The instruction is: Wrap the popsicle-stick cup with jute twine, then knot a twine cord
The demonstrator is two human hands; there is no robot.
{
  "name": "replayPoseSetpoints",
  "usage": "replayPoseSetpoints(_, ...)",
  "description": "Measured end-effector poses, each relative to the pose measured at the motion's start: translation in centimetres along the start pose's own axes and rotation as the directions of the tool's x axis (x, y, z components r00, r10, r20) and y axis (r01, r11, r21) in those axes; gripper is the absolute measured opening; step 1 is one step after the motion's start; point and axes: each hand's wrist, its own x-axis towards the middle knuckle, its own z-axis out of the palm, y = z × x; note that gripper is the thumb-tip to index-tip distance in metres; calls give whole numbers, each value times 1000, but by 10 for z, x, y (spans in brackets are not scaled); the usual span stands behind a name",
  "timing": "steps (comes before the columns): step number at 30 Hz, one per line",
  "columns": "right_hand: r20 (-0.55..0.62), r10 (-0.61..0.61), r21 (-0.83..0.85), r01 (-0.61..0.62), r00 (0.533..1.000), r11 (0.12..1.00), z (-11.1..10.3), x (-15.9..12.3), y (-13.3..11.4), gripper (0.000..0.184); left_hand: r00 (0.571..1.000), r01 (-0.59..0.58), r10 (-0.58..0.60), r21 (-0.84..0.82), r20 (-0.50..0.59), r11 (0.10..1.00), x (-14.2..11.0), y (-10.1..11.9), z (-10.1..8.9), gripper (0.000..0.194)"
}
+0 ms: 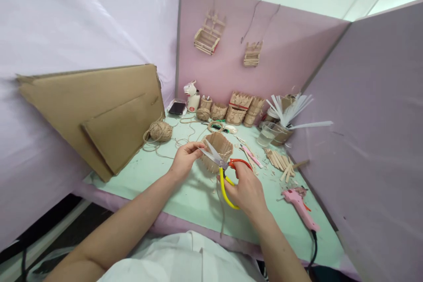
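Note:
My right hand (247, 187) grips a pair of scissors (223, 164) with one red and one yellow handle; the blades are spread apart and point up and left. At the blade tips, my left hand (185, 157) has thumb and fingers pinched together; what is between them is too small to make out. Behind and beneath the blades is a small round basket (222, 142) of wooden craft sticks with a jagged rim, partly covered by the scissors. A strand of twine (222, 211) hangs below it, past the table's front edge.
A twine ball (161, 131) lies left, before leaning cardboard (99, 97). Finished stick baskets (235, 115) line the back. To the right are a pink craft knife (251, 157), loose craft sticks (279, 160), a plastic cup (266, 135) and a pink glue gun (300, 209) with its cord.

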Motion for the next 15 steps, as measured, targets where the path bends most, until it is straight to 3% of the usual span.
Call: replayPoseSetpoints(15,34,42,-148,-36,999,988,5,-3,1,29,996,27,-34,85,80,996,-3,12,3,30)
